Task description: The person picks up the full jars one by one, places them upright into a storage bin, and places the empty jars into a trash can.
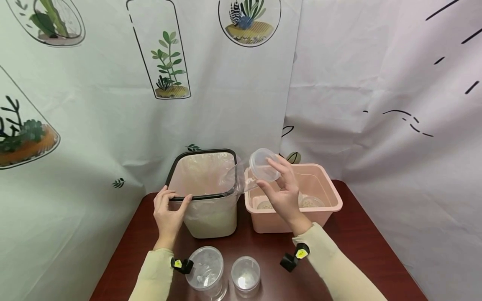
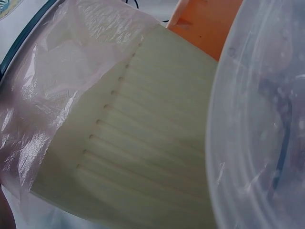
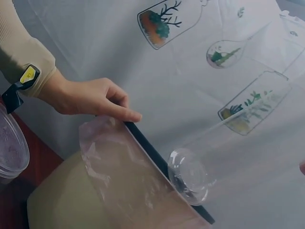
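Note:
My right hand [image 1: 283, 188] holds a clear plastic jar [image 1: 246, 175] near its translucent lid [image 1: 263, 165]. The jar lies tilted, its base out over the bin's right rim. My left hand [image 1: 168, 213] grips the near left part of the black rim of a trash bin [image 1: 212, 223], lined with a thin translucent bag [image 1: 199, 167]. From the right wrist view, the left hand [image 3: 97, 98] pinches the rim beside the bag, and the jar's round base [image 3: 190, 176] overlaps the rim. The left wrist view shows the bin's ribbed side [image 2: 143, 133].
A pink tub [image 1: 291, 219] stands right of the bin, with clear containers of pale grains [image 1: 311, 202] inside. Two clear lidded jars, a large one [image 1: 205, 269] and a small one [image 1: 246, 274], stand on the dark red table [image 1: 361, 251] in front. A patterned curtain [image 1: 241, 92] hangs behind.

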`<state>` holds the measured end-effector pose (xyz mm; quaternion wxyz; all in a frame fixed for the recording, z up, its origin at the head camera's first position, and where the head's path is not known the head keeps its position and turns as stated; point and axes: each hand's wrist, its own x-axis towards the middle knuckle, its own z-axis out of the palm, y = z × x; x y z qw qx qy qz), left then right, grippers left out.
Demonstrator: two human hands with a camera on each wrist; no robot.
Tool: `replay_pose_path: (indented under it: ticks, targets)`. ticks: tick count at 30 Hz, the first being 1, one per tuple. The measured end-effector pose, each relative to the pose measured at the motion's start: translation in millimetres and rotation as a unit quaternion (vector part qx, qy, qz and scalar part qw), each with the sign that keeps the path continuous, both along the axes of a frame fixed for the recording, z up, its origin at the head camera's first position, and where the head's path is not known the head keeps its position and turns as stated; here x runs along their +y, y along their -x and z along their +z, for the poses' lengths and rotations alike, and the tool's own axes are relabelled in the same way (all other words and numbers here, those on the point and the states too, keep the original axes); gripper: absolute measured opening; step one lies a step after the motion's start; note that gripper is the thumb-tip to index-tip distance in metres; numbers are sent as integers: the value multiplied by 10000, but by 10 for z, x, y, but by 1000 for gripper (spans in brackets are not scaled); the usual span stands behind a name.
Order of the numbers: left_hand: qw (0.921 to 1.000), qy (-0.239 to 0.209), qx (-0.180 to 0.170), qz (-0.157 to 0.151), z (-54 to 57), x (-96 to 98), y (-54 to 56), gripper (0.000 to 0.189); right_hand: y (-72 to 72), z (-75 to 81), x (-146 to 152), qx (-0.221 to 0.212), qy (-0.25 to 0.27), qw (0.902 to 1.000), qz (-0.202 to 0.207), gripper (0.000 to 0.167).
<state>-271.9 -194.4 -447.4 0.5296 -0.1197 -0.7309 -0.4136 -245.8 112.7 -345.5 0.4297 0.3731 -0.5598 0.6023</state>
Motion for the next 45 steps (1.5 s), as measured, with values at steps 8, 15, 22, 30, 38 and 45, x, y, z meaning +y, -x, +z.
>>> replay_pose_path:
  ticks: [8,15,22,30,38,45]
  targets:
    - [10000,-6,8,-40,2,-6,4,32,58,15,-159,81,302,9995,98,54]
    - [10000,-59,-8,-49,-15,-3,0,33,77,83,-242,148,341,9993,97,55]
    - [9999,-106,-76,-82,-22,19,-11,31,114,5,-400,-82,377,9991,163,56]
    - [9996,-235,25,-146,-7,22,-3,29,184,-61,-602,-347,92,9991,245,52]
    - [9997,-208,-31,-130,15,35,-3,29,386,-255,-705,-756,-862,9927,-384,52]
    - [9998,-177,72,-74,18,53,-23,30,484,-408,-777,-1072,-1790,9735,-931,52]
